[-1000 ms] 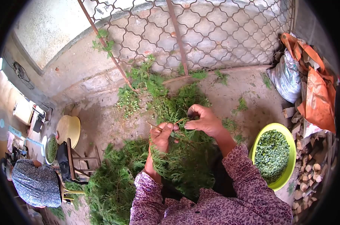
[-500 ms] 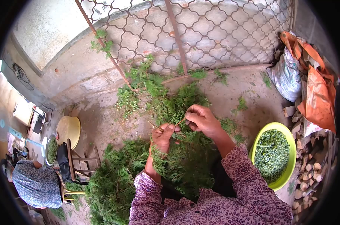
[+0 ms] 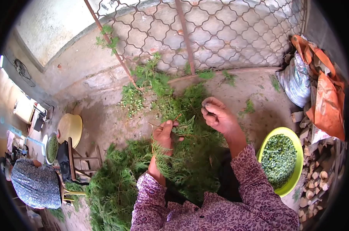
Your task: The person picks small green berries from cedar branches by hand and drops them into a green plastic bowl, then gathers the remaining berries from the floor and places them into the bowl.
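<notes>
My left hand [image 3: 163, 135] pinches the stem of a green conifer sprig [image 3: 163, 158], whose feathery leaves hang over the wrist. To the right and a bit higher, my right hand [image 3: 220, 116] is closed, its fingers curled against the thumb. Whatever may be inside those fingers is hidden. Beneath both hands lies a large heap of cut conifer branches [image 3: 118, 184]. A yellow-green basin [image 3: 300, 169] of small round green cones or seeds stands to the right of my right arm.
Stacked firewood [image 3: 315, 184], a white sack [image 3: 296, 82] and an orange sheet [image 3: 328, 104] line the right side. A metal lattice [image 3: 217, 38] stands ahead. At left are a wooden stool [image 3: 82, 161], a yellow tub [image 3: 72, 129] and a seated person [image 3: 36, 184] beside a bowl [image 3: 52, 148].
My right hand has pulled away from the sprig, up and to the right. My left hand keeps its grip on the stem. The camera view has shifted slightly.
</notes>
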A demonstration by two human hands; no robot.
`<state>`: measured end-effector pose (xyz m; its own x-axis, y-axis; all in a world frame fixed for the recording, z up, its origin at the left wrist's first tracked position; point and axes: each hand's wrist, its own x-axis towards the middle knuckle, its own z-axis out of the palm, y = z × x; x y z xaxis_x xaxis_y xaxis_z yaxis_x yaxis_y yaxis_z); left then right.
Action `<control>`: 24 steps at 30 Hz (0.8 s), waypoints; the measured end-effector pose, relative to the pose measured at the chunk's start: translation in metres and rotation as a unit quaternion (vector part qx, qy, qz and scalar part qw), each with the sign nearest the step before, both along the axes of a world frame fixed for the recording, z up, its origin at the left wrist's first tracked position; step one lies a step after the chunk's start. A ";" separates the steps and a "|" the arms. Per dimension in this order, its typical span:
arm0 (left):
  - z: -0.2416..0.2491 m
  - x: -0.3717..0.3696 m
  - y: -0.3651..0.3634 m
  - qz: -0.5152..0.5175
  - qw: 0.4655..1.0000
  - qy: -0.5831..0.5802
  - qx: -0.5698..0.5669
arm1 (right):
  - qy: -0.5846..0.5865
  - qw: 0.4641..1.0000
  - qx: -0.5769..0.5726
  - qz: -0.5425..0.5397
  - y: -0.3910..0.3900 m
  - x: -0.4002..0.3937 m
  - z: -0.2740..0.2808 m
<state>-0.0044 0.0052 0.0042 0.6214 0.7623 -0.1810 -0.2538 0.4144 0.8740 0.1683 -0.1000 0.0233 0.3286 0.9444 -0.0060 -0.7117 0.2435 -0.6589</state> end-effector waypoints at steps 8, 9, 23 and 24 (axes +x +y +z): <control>-0.008 0.004 0.001 -0.012 1.000 0.026 -0.011 | -0.370 0.928 -0.038 -0.035 0.017 -0.057 -0.002; -0.011 0.006 0.002 -0.016 1.000 -0.001 0.020 | -0.369 0.928 -0.038 -0.035 0.019 -0.059 -0.005; -0.008 -0.002 0.002 -0.102 0.995 0.004 0.020 | -0.444 0.894 -0.062 -0.017 0.018 -0.052 0.000; -0.006 -0.003 0.002 -0.102 0.995 0.003 0.020 | -0.444 0.894 -0.062 -0.017 0.016 -0.047 0.004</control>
<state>-0.0072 0.0073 -0.0018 0.7624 0.6276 -0.1578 -0.1624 0.4215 0.8922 0.1213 -0.0839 0.0269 0.2845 0.9440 0.1670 0.1118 0.1404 -0.9838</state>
